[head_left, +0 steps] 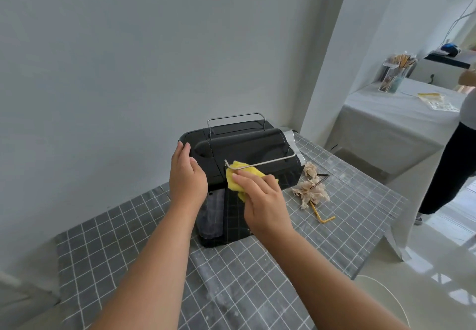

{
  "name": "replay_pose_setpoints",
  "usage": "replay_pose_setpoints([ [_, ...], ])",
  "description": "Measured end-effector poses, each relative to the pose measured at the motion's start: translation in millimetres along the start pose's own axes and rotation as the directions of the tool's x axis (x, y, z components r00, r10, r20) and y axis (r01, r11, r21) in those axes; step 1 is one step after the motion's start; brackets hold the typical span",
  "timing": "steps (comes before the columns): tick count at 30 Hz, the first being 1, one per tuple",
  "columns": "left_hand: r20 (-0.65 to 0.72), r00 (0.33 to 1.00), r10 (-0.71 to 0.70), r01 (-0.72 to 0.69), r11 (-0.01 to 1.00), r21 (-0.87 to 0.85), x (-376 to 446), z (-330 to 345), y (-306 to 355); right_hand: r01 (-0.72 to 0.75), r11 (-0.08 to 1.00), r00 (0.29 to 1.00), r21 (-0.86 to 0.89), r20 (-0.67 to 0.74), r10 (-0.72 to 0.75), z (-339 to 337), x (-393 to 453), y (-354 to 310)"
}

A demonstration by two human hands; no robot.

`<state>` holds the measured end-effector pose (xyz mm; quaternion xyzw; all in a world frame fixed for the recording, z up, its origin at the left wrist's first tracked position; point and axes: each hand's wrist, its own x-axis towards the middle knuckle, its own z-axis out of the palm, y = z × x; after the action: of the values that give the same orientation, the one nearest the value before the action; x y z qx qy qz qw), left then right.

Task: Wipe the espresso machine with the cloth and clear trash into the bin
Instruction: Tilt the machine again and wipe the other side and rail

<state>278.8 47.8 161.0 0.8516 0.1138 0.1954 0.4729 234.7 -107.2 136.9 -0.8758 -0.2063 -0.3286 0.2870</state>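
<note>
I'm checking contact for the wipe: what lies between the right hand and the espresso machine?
In the head view, the yellow cloth lies between the right hand and the espresso machine.

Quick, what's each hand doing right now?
Left hand: open, resting flat on the top of the espresso machine, holding nothing.
Right hand: fingers straight, pressing the yellow cloth onto the machine's front.

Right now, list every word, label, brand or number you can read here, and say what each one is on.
None can be read.
The espresso machine shows no legible brand or label from this angle.
The packet on the far table carries a print too small and blurred to read.
The cloth under the right hand and the tablecloth bear no text.
</note>
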Motion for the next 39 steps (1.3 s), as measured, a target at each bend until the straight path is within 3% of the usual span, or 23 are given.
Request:
replay_pose_setpoints([
  [5,-0.016,1.000,-0.003,0.004,1.000,0.015,0,1,0,-0.024,0.999,0.996,0.048,0.082,0.020,19,3,-20],
  [11,-0.003,1.000,-0.008,0.008,1.000,0.000,2,1,-1,0.147,0.976,0.906,0.158,0.375,-0.197,-10,-22,15],
  [13,0.012,1.000,-0.009,0.009,1.000,0.004,2,0,-2,0.092,0.980,0.959,0.175,0.249,-0.135,-19,-37,24],
  [16,0.012,1.000,-0.012,0.012,1.000,0.011,1,0,-1,0.011,0.977,0.995,0.213,-0.098,0.010,-32,-38,17],
  [18,0.008,1.000,-0.024,0.024,1.000,0.003,0,0,0,0.088,0.984,0.983,0.155,-0.172,-0.061,-27,-27,5],
  [22,0.002,1.000,-0.009,0.009,0.999,0.036,-1,-3,1,0.311,0.950,0.950,0.018,0.035,-0.311,14,-22,9],
  [27,0.037,0.999,-0.002,-0.001,0.998,0.067,2,-4,0,0.316,0.948,0.911,0.036,0.268,-0.314,35,-54,49],
  [30,0.043,0.999,-0.004,0.001,0.998,0.067,3,-4,-1,0.083,0.996,0.848,-0.035,0.528,-0.052,29,-82,74],
  [32,0.054,0.999,0.006,-0.010,0.996,0.083,4,-5,-1,-0.163,0.982,0.796,-0.095,0.576,0.187,15,-95,81],
  [35,0.077,0.997,0.014,-0.022,0.994,0.106,7,-7,0,-0.522,0.852,0.742,-0.036,0.475,0.474,-18,-96,73],
  [37,0.091,0.996,0.010,-0.020,0.994,0.107,8,-9,1,-0.720,0.674,0.679,0.168,0.373,0.632,-41,-83,63],
  [39,0.094,0.995,0.015,-0.024,0.996,0.090,6,-10,5,-0.760,0.515,0.636,0.395,0.296,0.713,-65,-59,56],
])
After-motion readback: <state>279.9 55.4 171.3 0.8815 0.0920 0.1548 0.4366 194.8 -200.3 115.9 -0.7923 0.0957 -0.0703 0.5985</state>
